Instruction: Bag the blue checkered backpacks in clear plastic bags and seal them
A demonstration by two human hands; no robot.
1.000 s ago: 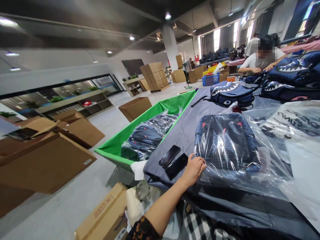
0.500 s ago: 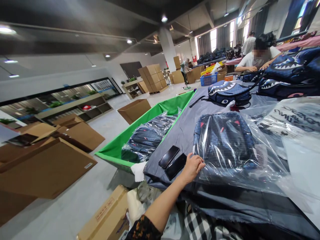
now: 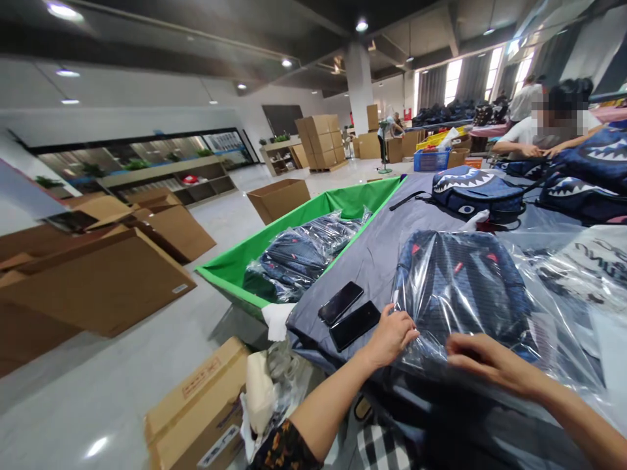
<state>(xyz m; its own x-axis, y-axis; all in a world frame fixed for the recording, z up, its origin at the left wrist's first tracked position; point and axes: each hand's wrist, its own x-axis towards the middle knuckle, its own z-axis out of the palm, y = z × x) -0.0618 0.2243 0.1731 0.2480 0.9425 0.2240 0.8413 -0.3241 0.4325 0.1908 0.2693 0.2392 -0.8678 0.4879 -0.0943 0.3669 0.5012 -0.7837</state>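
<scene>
1. The backpack (image 3: 460, 287) lies flat inside a clear plastic bag (image 3: 553, 320) on the grey desk (image 3: 372, 251), at its near edge right in front of the person.
2. The left hand (image 3: 392, 336) sits at the bag's near left corner with its fingers curled onto the film. I cannot tell whether it actually pinches the film or only rests there.
3. The right hand (image 3: 482, 362) lies just to the right, released and flat on the loose film, with its fingers pointing left. The two hands are near each other but apart.
4. The hands seem to be smoothing the slack film at the bag's near end. This likely goes best with the left hand anchoring the corner while the flat right hand sweeps the air out, so the film lies taut over the backpack without creases.
5. Two phones (image 3: 349, 313) lie just left of the left hand, so any pull on the film should go toward the person, not sideways.
6. To the left, a green bin (image 3: 230, 271) holds bagged backpacks (image 3: 298, 258). A shark-face backpack (image 3: 477, 190) sits farther along the desk.
</scene>
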